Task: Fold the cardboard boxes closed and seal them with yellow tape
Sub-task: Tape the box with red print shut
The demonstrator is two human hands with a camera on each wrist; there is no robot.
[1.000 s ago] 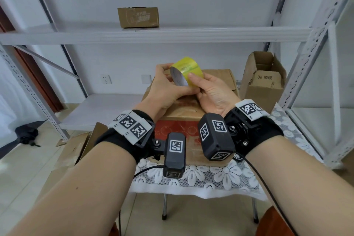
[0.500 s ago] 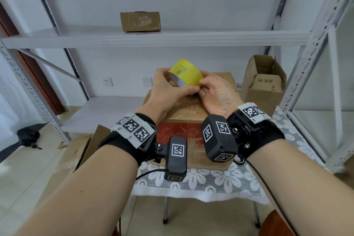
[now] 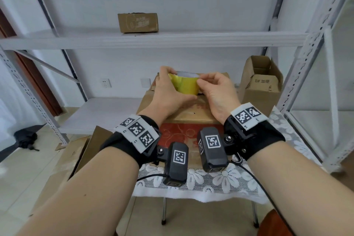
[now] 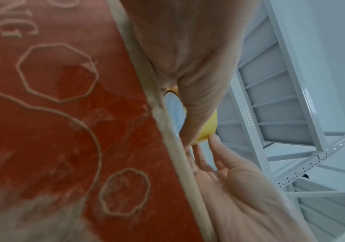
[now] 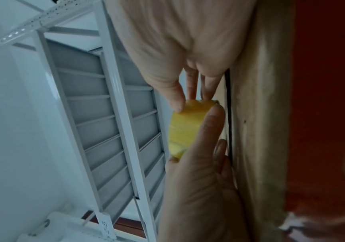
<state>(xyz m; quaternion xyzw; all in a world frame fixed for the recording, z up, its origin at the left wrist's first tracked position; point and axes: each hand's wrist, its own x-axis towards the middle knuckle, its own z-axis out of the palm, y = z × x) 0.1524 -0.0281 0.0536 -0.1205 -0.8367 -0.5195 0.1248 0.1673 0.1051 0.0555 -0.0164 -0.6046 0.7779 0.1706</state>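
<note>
A yellow tape roll [image 3: 184,84] [image 4: 209,127] [image 5: 184,129] is held just above the far top edge of a closed cardboard box [image 3: 189,115] with a red printed front [image 4: 64,131]. My left hand [image 3: 173,85] grips the roll, thumb on its near side and fingers over the far rim. My right hand [image 3: 201,81] pinches the roll's right edge between thumb and forefinger. The roll's pale core faces up. In the right wrist view a dark seam shows between the box flaps [image 5: 266,114].
The box stands on a small table with a lace cloth [image 3: 210,180]. An open cardboard box [image 3: 261,86] stands to the right. A small box [image 3: 138,22] sits on the white shelf rack [image 3: 172,38]. Flattened cardboard [image 3: 80,151] leans on the floor at the left.
Both hands have lowered the roll toward the box top and turned it so that its core faces up. The right hand's fingers have shifted to the roll's right edge.
</note>
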